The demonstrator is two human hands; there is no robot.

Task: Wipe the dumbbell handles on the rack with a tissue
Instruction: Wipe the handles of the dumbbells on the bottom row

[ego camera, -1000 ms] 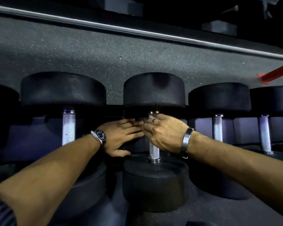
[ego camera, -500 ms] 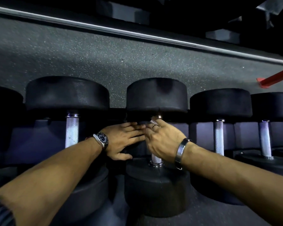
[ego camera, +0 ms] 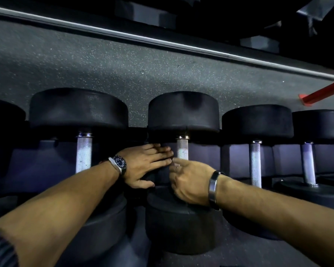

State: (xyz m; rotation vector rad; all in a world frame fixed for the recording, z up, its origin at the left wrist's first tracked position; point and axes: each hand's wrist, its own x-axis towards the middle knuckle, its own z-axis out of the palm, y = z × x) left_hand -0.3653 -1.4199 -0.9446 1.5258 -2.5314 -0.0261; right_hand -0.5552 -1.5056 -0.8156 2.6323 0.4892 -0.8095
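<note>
Seen from the head camera, looking down, a row of black dumbbells lies on a dark rack [ego camera: 201,157], each with a knurled silver handle running away from the viewer. Two bare forearms reach in from the bottom corners and meet at the middle dumbbell [ego camera: 183,110].

Its handle [ego camera: 182,150] shows only in its upper part; the lower part is hidden behind the right hand. The left hand [ego camera: 145,166], with a dark-faced wristwatch [ego camera: 120,162] on the wrist, lies flat just left of the handle, fingers straight and pressed together, their tips reaching almost to the metal. Whether they touch it cannot be told.

The right hand [ego camera: 189,182], wearing a metal bracelet [ego camera: 213,186], sits over the lower handle with its fingers bent towards it. This grip is blurred, so whether the fingers close round the handle cannot be told. No tissue can be made out.

Neighbouring handles stand uncovered: one to the left [ego camera: 83,153], two to the right [ego camera: 255,162]. Beyond the rack lies speckled grey floor [ego camera: 104,66], with a red bar [ego camera: 324,93] at the right edge.
</note>
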